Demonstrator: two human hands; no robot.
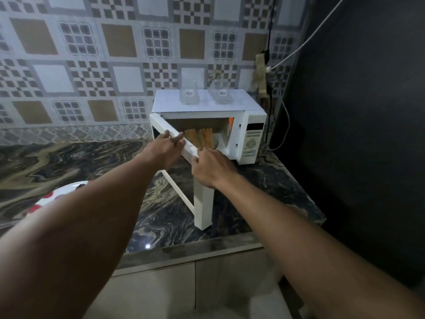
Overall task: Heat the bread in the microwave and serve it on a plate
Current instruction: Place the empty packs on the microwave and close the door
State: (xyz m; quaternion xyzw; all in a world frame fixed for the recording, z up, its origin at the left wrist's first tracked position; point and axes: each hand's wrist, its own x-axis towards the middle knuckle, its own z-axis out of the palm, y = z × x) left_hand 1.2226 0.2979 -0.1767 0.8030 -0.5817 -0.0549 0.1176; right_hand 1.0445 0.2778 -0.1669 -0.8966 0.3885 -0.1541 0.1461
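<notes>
A white microwave (241, 107) stands at the back right of the marble counter, its door (202, 203) swung open toward me. Inside, several tan bread slices (202, 135) stand upright. My left hand (166, 147) lies over the door's top edge, fingers curled on it. My right hand (212, 166) grips the same edge at the door's outer corner, just in front of the bread. A white plate (69, 188) with red spots sits on the counter at the left, mostly hidden under my left forearm.
Two clear containers (189, 96) (221, 95) stand on top of the microwave. Cables (285, 125) hang from a wall socket to its right, beside a dark wall (356, 134). The marble counter (69, 157) stretches left along the tiled wall.
</notes>
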